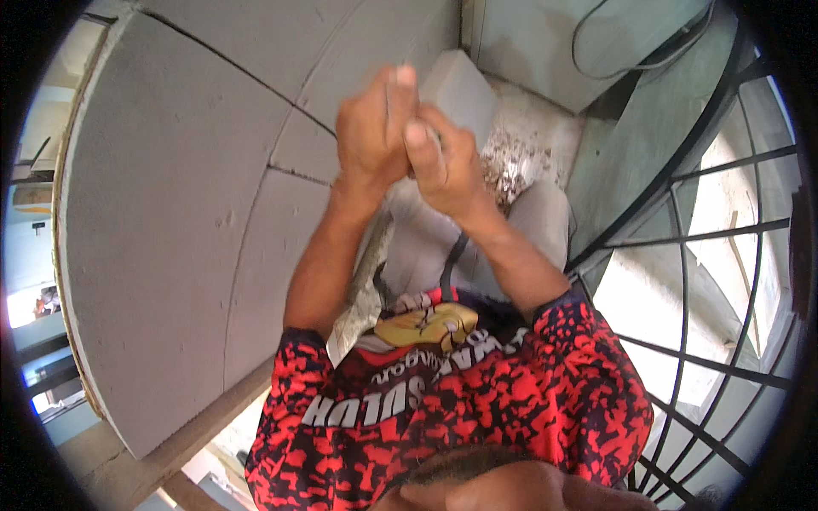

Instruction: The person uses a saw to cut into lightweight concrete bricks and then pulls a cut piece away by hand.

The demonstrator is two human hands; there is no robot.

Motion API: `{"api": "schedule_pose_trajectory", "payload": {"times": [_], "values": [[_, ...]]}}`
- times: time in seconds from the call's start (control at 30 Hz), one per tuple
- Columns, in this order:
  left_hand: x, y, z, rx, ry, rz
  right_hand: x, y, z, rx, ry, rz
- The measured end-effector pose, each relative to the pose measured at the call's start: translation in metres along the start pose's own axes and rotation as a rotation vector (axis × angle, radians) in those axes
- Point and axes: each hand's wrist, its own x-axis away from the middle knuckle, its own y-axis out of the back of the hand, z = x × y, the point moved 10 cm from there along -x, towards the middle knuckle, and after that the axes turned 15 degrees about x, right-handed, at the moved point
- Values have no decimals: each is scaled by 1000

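My left hand [371, 140] and my right hand [447, 166] are raised together above my lap, fingers bent and pressed round each other, the left slightly higher. Whatever they hold, if anything, is hidden between the fingers. Just behind them stands a pale grey block [456, 85]. Below are my light grey trouser legs [532, 234], with a crumpled pale strip [358, 315] by my left forearm.
Large grey panels with dark seams [153, 213] fill the left. Scattered debris [507, 175] lies on the pale floor beyond my knees. At top right are a greenish cabinet-like panel [528, 51] and a dark cable [648, 64]. A black metal grille [682, 345] curves along the right.
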Motion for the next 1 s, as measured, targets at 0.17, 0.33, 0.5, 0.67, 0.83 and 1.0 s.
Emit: {"api": "schedule_pose_trajectory", "payload": {"times": [0.17,0.33,0.5,0.67,0.83,1.0], "values": [[29,-35,89,-159,-180,49,-3,-54,-111,-35,105,-280],[-7,6,-37,15,-56,14,0,16,35,-64,169,-54],[31,-47,106,-210,-141,112,-3,-53,-118,-6,82,-244],[32,-9,36,29,52,-37,6,-6,-27,71,245,-257],[31,-20,63,-58,-65,9,5,-32,-57,48,87,-127],[21,-32,82,-82,18,65,7,-42,-84,47,266,-318]]}}
